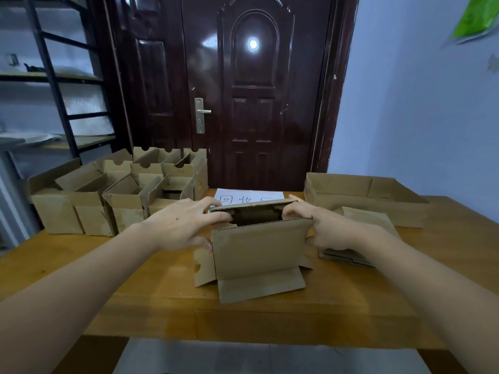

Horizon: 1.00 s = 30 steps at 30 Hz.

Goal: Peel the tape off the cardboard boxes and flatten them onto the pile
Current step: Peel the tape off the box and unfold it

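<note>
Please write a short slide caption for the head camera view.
Both hands, left hand and right hand, grip an open cardboard box on the wooden table.

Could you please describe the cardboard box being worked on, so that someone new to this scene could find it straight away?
Start at the wooden table in front of the dark brown door. At the middle of the table, near its front edge, stands one small brown cardboard box. Unlike the cluster of open brown boxes at the far left, it is held between the left hand and right hand, flaps splayed on the table.
</note>
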Tool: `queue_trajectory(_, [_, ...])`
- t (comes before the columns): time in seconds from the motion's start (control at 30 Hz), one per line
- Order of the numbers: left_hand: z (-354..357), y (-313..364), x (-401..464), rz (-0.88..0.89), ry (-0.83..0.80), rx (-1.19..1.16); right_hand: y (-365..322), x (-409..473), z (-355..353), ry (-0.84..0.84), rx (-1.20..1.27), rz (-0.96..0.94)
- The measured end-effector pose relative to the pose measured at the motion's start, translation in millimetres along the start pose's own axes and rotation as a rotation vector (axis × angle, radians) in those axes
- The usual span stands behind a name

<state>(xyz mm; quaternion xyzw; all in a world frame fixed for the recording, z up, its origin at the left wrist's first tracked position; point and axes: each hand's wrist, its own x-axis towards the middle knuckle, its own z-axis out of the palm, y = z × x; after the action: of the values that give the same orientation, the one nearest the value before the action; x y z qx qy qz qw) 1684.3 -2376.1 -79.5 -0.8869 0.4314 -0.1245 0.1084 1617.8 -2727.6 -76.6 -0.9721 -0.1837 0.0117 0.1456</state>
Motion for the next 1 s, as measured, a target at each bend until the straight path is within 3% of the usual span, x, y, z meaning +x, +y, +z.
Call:
queue_trajectory(0.13, [-3,4,-3,-0.023,0.007,-0.04,-3,-4,0,0.006,0.004,0.018])
queue_trajectory(0.27, [-5,3,-6,-0.113,0.092,-0.23,2,-5,2,0.028,0.092,0.123])
queue_trajectory(0.4, [8,3,-9,-0.229,0.073,-0.405,14,-6,9,0.055,0.309,0.189])
queue_trajectory(0.53, [30,8,-12,-0.382,0.127,-0.65,20,-11,22,0.021,0.668,0.229])
queue_trajectory(0.7, [69,30,-14,-0.538,0.315,-1.162,13,-8,45,0.276,0.778,0.248])
queue_trajectory(0.8, [74,41,-11,-0.612,0.298,-1.375,12,-6,54,0.309,0.962,0.295])
queue_trajectory(0.87, [76,42,-6,-0.631,0.259,-1.398,9,-4,54,0.297,1.072,0.272])
queue_trajectory(1.0, [65,34,3,-0.775,0.432,-1.285,0,-4,46,0.313,1.215,0.263])
